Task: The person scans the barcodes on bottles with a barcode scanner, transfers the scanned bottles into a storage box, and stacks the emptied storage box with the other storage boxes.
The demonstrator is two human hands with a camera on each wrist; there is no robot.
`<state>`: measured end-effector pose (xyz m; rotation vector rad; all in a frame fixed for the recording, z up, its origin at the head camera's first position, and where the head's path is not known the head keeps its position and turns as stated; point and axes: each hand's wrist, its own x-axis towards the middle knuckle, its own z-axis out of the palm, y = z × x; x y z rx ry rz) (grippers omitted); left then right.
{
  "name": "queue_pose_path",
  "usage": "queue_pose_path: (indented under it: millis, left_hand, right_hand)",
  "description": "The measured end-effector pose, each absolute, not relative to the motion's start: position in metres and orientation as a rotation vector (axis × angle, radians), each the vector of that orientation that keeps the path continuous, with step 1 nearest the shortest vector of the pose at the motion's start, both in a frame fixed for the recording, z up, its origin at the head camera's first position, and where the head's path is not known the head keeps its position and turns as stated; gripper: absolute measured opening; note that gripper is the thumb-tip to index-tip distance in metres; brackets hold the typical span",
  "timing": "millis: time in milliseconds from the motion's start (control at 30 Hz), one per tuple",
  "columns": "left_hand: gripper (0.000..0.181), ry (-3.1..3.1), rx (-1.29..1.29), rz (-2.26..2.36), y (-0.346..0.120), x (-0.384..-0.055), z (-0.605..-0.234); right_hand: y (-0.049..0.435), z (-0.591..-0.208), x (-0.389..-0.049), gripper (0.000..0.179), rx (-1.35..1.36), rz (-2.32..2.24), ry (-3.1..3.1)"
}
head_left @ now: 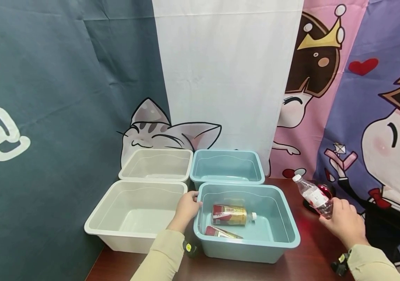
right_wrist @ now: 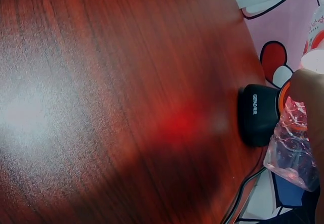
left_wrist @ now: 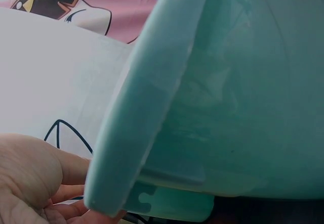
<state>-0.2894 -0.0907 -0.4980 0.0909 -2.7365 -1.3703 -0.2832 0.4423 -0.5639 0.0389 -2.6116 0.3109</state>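
My right hand [head_left: 346,223] grips a clear plastic bottle [head_left: 315,197] near its base, to the right of the front blue bin [head_left: 291,237]. The bottle tilts, its white cap pointing up and left; its label is white and red. My left hand [head_left: 187,208] holds the bin's rim at the back left corner, with fingers and thumb about the edge in the left wrist view. Inside this bin lie a bottle with a red and yellow label [head_left: 229,215] and a second red-labelled item [head_left: 222,232], partly hidden by the front wall.
A smaller blue bin [head_left: 228,179] stands behind the front one. Two cream bins, a front one [head_left: 130,234] and a back one [head_left: 156,178], stand to the left. A black device [right_wrist: 255,115] with a red light and cable sits on the brown table [right_wrist: 126,82], before a printed curtain [head_left: 228,78].
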Motion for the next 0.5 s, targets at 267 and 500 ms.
queue_pose_path:
  millis: [267, 500]
  left_hand:
    - [0.045, -2.736, 0.083, -1.377, -0.09, -0.29, -0.498]
    - [0.045, -2.729, 0.063, -1.368, -0.091, -0.289, -0.498]
  right_hand:
    - [0.448, -0.573, -0.277, 0.08, 0.009, 0.26, -2.624]
    - [0.448, -0.576, -0.277, 0.081, 0.023, 0.246, -2.628]
